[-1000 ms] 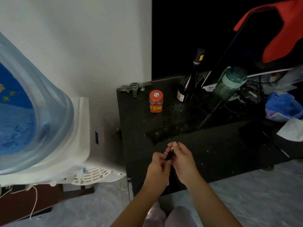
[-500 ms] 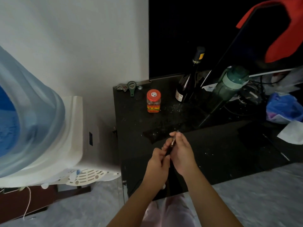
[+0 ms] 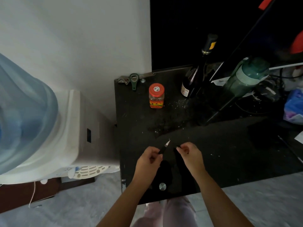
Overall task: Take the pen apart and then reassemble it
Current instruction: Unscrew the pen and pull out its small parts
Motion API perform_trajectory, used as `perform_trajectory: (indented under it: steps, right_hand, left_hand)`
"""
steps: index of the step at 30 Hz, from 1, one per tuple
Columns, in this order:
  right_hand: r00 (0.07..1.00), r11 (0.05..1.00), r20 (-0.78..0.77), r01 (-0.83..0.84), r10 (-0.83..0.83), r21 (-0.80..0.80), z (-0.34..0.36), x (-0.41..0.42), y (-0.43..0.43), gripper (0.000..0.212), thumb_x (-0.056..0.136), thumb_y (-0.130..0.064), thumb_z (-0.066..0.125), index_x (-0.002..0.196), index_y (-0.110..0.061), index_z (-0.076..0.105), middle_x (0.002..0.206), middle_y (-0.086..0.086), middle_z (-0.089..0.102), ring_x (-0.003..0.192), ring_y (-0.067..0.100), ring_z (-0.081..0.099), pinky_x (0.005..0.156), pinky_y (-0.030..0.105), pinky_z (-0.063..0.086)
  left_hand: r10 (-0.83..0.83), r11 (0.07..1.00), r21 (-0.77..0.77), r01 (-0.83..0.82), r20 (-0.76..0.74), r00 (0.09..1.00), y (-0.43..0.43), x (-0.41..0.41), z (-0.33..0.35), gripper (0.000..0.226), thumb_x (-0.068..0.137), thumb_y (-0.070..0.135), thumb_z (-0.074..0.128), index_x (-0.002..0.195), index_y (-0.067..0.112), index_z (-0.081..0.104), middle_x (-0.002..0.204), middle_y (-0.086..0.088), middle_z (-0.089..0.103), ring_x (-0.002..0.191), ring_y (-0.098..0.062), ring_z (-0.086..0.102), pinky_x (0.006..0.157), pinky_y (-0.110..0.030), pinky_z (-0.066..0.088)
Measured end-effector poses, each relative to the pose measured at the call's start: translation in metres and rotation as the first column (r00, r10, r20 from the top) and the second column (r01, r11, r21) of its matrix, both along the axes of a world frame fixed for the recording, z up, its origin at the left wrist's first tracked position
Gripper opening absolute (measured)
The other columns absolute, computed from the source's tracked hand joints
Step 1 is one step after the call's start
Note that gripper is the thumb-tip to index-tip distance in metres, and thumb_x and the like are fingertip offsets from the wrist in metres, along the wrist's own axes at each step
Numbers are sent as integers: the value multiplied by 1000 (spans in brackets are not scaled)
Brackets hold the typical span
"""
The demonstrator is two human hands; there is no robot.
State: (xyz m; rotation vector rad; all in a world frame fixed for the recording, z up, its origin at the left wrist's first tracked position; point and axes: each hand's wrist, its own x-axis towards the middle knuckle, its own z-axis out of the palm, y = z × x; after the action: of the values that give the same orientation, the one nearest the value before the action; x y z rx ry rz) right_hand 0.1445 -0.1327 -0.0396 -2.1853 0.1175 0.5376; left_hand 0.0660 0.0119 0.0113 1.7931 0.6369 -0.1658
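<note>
Pinching something small and dark in right hand (image 3: 190,154), too dim to identify. Gripping slim black pen (image 3: 164,147) in left hand (image 3: 148,160), lower end hiding in the fist, silvery cone tip pointing up-right, away from the body. Hovering above glossy black table (image 3: 229,153).

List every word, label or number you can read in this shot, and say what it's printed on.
None can be read.
Red lid of the small jar: dark marks, too blurred to read.
Yellow label on the jar's side: print, too blurred.
Pale label low on the dark bottle: too small.
Yellow patch on the bottle's neck: no legible text.
Pen: nothing legible.
</note>
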Motion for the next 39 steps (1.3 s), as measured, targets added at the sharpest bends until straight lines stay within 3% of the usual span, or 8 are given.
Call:
perform_trajectory:
  steps: [8,11,18,26,30,33,36,39]
  right_hand:
    - [982,969,72,-159,175,-190,-23,-1,-6,14,79,-24,66,85,-14,58,83,-3,50,70,8,49,55,13,31]
    - [986,974,73,-132,148,-185,-16,-2,-8,18,80,-24,65,93,-12,59,90,-2,50,77,13,53,61,19,41]
    - [960,897,-266,194,-90,397,47,-13,13,5,81,-28,62,77,-27,65,65,-9,65,56,-3,59,51,11,44]
    - [845,695,-520,448,-124,562,65,-18,27,17,77,-19,66,66,-10,57,43,-3,44,41,8,39,46,21,36]
    - [805,542,-588,526,-70,656,68,-18,28,13,76,-14,62,64,-9,60,46,-3,54,39,5,40,41,16,35]
    - [814,526,-580,491,6,695,72,-18,27,18,83,-13,55,73,-12,69,44,-3,48,42,6,43,44,17,39]
    - [826,528,-562,458,45,715,77,-18,25,19,83,-14,53,95,-10,67,55,-3,55,53,6,48,53,21,38]
    - [830,599,-558,436,23,672,81,-18,26,8,81,-19,58,83,-13,63,65,-2,61,64,10,55,66,28,42]
  left_hand:
    - [14,1000,-23,-15,-37,999,1,2,-3,16,84,16,58,79,31,55,75,2,64,64,-9,58,64,-20,49]
    - [10,1000,-11,-10,-29,1000,2,1,-2,18,84,15,58,78,32,54,74,3,64,58,-4,57,57,-11,48]
    - [-51,999,17,50,31,998,-5,-2,8,24,85,16,57,76,37,54,65,7,62,51,5,55,49,-7,42]
    - [-96,993,70,92,67,993,-11,-4,22,23,85,15,56,72,34,53,59,8,59,51,4,54,49,-6,41]
    - [-27,968,-251,21,-21,999,-9,-4,30,16,89,11,51,76,16,57,56,4,57,39,-3,42,39,-15,35]
    - [27,872,-486,-57,-69,997,-6,-7,33,19,91,10,46,75,10,55,52,3,54,36,-4,35,35,-15,29]
    - [47,914,-403,-51,-20,999,-4,-7,35,16,90,9,48,76,10,57,57,-2,56,37,-4,38,37,-15,31]
    - [42,957,-288,-31,33,999,-5,-6,35,11,88,8,52,80,12,60,59,-5,58,40,-4,43,40,-14,36]
